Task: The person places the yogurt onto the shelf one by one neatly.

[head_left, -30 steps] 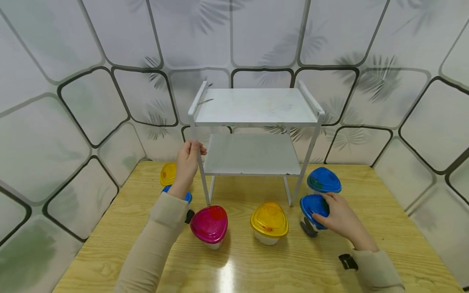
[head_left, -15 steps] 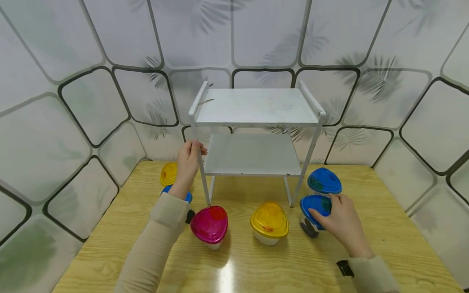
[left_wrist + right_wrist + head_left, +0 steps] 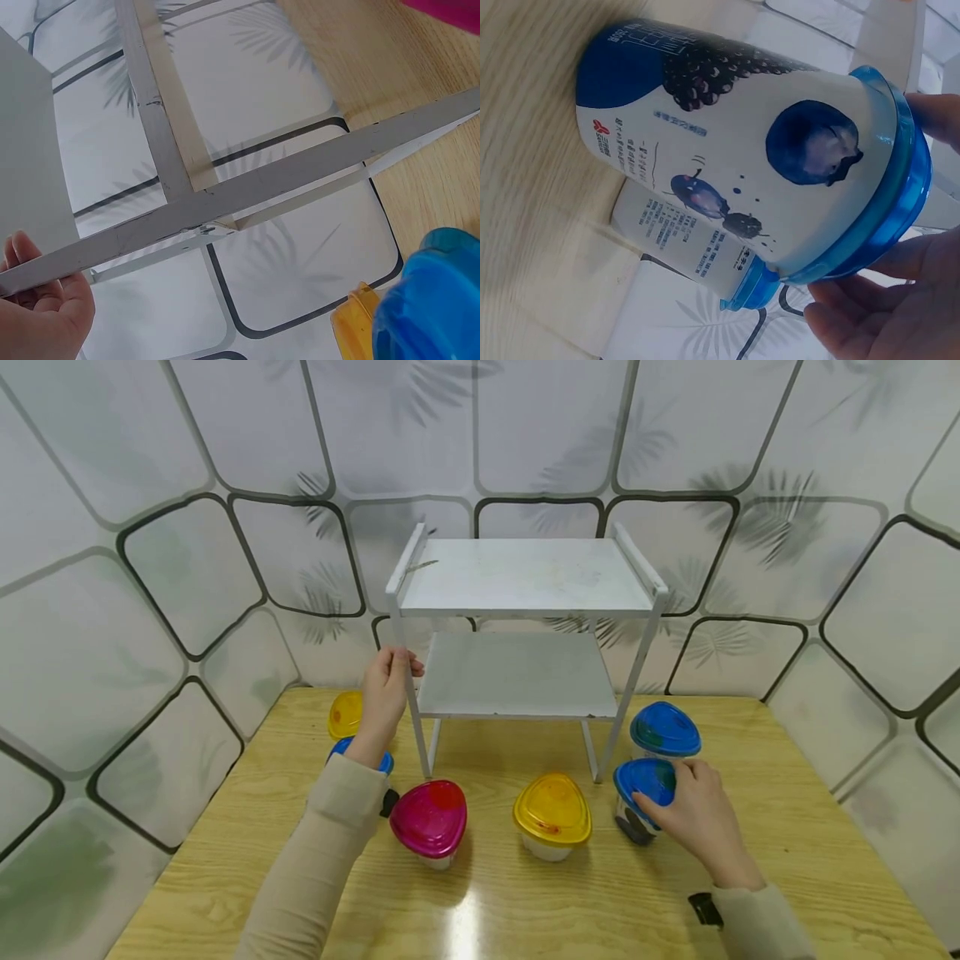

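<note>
My left hand (image 3: pixel 383 697) grips the left front leg of a white two-tier shelf rack (image 3: pixel 517 675), with the fingers curled round the upright. In the left wrist view the same leg (image 3: pixel 277 171) runs slantwise across the picture. My right hand (image 3: pixel 703 820) holds the blue lid of the nearer yogurt cup (image 3: pixel 647 783) on the right, thumb on one side and fingers on the other. Dark berries are printed on that cup's white side (image 3: pixel 735 150) in the right wrist view. The cup stands on the table. Behind it is a second blue-lidded cup (image 3: pixel 664 728).
In front of the rack stand a pink-lidded cup (image 3: pixel 429 818) and a yellow-lidded cup (image 3: pixel 552 810). Left of the rack, a blue-lidded cup (image 3: pixel 385 763) and another yellow-lidded cup (image 3: pixel 345 714) are partly hidden by my left arm. Patterned walls enclose the wooden table (image 3: pixel 480 910).
My right hand has shifted slightly to the right on the blue lid, its thumb drawing back from over the lid towards the edge. The left hand and the rack stay put.
</note>
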### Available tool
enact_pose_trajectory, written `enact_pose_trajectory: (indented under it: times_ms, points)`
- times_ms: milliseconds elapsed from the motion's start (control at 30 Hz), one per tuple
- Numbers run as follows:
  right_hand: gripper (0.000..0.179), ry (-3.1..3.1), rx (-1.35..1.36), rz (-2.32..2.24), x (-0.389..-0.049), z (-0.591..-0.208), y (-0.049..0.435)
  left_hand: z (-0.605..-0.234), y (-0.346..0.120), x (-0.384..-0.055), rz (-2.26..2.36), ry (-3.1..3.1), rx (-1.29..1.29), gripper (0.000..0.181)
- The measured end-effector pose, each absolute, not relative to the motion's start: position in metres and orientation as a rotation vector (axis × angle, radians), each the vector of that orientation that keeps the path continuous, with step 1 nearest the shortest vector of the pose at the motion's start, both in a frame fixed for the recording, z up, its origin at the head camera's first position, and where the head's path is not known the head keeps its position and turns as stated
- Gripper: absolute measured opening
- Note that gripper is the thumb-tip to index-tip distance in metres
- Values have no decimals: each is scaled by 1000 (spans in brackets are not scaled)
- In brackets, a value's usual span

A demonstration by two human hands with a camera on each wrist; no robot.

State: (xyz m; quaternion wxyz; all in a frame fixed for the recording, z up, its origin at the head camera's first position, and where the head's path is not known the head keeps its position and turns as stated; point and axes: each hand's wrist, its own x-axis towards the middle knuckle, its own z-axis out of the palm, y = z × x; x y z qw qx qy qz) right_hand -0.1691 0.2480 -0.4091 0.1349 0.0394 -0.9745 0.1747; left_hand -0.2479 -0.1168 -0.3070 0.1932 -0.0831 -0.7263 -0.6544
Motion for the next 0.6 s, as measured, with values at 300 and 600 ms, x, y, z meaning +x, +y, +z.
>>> enact_pose_trajectory:
  times_ms: [300,600]
  points:
    - [75,-2900,203,551,-173,-405,253,-307,-117,-248,-1838,-2039,-207,29]
    - [71,-2922,370,544,-177,-404,261,-319,-121,-261,-1825,-2017,-212,28]
